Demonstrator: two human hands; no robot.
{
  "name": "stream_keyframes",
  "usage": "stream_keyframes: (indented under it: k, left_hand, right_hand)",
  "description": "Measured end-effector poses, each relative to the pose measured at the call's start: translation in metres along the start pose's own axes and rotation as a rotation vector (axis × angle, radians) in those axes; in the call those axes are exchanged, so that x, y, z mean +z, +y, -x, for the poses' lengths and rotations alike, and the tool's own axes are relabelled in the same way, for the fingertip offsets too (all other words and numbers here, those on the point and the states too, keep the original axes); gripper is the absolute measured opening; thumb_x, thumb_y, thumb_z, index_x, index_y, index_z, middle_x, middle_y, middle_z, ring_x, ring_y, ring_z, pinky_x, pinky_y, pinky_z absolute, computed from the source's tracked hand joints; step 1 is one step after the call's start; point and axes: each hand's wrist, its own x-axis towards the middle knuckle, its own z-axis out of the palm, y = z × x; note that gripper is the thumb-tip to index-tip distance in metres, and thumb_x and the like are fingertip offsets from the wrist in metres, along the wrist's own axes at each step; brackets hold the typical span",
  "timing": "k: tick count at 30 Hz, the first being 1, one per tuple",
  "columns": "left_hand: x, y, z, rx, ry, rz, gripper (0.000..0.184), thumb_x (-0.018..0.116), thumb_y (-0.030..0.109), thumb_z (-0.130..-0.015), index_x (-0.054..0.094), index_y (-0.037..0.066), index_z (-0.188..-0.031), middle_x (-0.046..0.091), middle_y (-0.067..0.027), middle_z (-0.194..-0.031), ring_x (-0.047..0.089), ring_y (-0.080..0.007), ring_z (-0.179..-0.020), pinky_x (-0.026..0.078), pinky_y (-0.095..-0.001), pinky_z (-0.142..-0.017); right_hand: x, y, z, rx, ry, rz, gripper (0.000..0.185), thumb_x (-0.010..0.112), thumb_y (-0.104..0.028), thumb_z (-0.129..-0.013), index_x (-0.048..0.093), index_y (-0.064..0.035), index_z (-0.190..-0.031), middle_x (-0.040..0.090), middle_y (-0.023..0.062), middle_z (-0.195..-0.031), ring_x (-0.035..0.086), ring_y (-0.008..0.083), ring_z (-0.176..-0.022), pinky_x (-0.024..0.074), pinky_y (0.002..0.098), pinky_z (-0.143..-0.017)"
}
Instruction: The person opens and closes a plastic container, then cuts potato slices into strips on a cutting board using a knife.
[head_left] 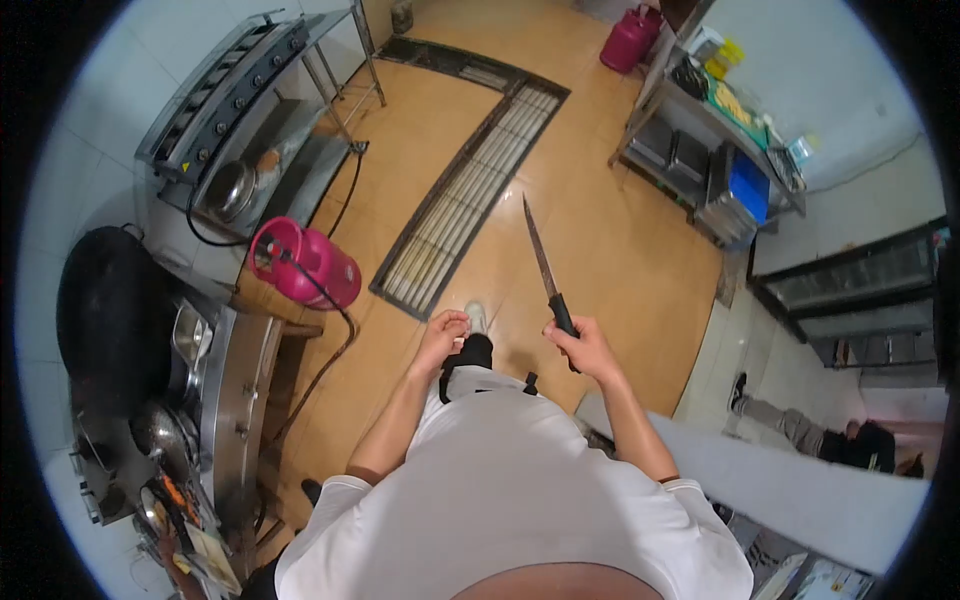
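Observation:
A long knife (541, 250) with a black handle is gripped in my right hand (588, 348), its blade pointing up and slightly left, away from my body. My left hand (442, 340) is raised in front of my waist with its fingers curled. Whether that hand holds anything small is too unclear to make out. The two hands are apart, and the knife does not touch the left one.
A pink gas cylinder (318, 267) with a hose stands on the left, near a grill (225, 110) and a black wok (115, 320). A floor grate (470, 195) lies ahead. A loaded side table (650, 115) is at upper right; another person (800, 428) is at far right.

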Motion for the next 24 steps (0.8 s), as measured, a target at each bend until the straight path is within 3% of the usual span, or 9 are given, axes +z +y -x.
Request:
stream_keyframes:
  k: [6, 9, 13, 18, 19, 24]
  left_hand:
    - [0.027, 0.07, -0.127, 0.119, -0.091, 0.029, 0.017, 0.063, 0.019, -0.094, 0.062, 0.01, -0.109, 0.061, 0.0026, -0.083, 0.058, -0.0072, -0.078, 0.045, -0.0241, -0.068]
    - [0.048, 0.119, -0.175, 0.138, -0.17, -0.03, 0.014, 0.063, 0.014, -0.095, 0.062, 0.009, -0.108, 0.059, 0.0022, -0.081, 0.058, -0.0082, -0.074, 0.045, -0.0244, -0.068]
    - [0.076, 0.173, -0.232, 0.145, -0.194, -0.149, 0.013, 0.062, 0.01, -0.095, 0.062, 0.007, -0.107, 0.059, 0.0018, -0.08, 0.057, -0.0084, -0.072, 0.046, -0.0244, -0.069]
    - [0.136, 0.194, -0.317, 0.118, -0.233, -0.2, 0.018, 0.057, 0.007, -0.094, 0.062, 0.003, -0.111, 0.063, -0.0005, -0.085, 0.057, -0.0076, -0.076, 0.044, -0.024, -0.068]
    - [0.158, 0.196, -0.331, 0.081, -0.191, -0.153, 0.02, 0.055, 0.001, -0.089, 0.062, 0.003, -0.108, 0.058, 0.001, -0.082, 0.055, -0.0083, -0.074, 0.043, -0.0238, -0.066]
    - [0.269, 0.228, -0.416, 0.017, -0.276, -0.166, 0.016, 0.057, 0.002, -0.091, 0.06, 0.004, -0.107, 0.058, 0.0012, -0.085, 0.054, -0.0083, -0.073, 0.042, -0.0236, -0.065]
  right_hand:
    - [-0.027, -0.076, -0.105, 0.121, 0.08, 0.007, 0.023, 0.073, -0.024, -0.091, 0.071, -0.0018, -0.088, 0.049, -0.0066, -0.063, 0.044, 0.0054, -0.059, 0.0349, 0.0271, -0.054]
    - [-0.046, -0.07, -0.154, -0.061, 0.124, -0.001, 0.024, 0.073, -0.024, -0.09, 0.07, -0.0008, -0.088, 0.049, -0.0068, -0.065, 0.043, 0.0054, -0.061, 0.0347, 0.0264, -0.055]
    - [-0.091, -0.067, -0.204, -0.008, 0.163, -0.022, 0.024, 0.072, -0.024, -0.092, 0.07, -0.0006, -0.089, 0.05, -0.0065, -0.067, 0.043, 0.0052, -0.062, 0.0343, 0.025, -0.055]
    - [-0.175, -0.05, -0.262, 0.013, 0.224, -0.073, 0.02, 0.072, -0.021, -0.092, 0.071, -0.0012, -0.093, 0.051, -0.0059, -0.067, 0.045, 0.0054, -0.062, 0.0363, 0.025, -0.056]
    - [-0.195, -0.046, -0.274, 0.003, 0.238, -0.109, 0.019, 0.073, -0.019, -0.092, 0.07, -0.0007, -0.095, 0.053, -0.0052, -0.068, 0.047, 0.0057, -0.062, 0.0381, 0.0254, -0.056]
    - [-0.324, -0.033, -0.325, 0.049, 0.295, -0.131, 0.022, 0.073, -0.022, -0.092, 0.07, -0.0002, -0.094, 0.057, -0.0034, -0.069, 0.051, 0.007, -0.063, 0.0411, 0.0261, -0.057]
